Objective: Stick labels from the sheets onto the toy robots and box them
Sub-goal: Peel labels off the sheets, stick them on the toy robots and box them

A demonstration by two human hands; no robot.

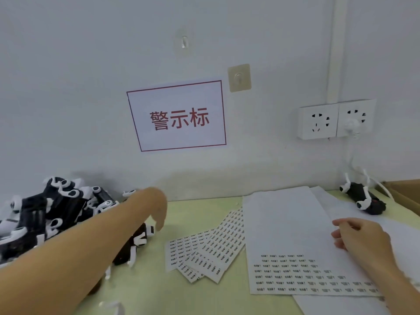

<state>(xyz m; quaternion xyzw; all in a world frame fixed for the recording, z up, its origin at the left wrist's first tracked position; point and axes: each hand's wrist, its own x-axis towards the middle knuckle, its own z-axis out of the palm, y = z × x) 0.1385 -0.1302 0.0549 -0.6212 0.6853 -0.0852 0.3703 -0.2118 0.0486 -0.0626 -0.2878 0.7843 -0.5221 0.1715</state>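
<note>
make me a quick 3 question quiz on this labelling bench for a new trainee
1. True or false: the right hand rests on the large label sheet.
2. Where is the pile of toy robots? A) far left B) beside the wall sockets C) on the fanned label strips
3. Fill in: the lone toy robot at the far right lies beside a cardboard ____.

Key: 1 true; 2 A; 3 box

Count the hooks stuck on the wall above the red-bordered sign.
2: a clear adhesive hook high up above the sign, and a beige adhesive hook by the sign's upper right corner.
</note>
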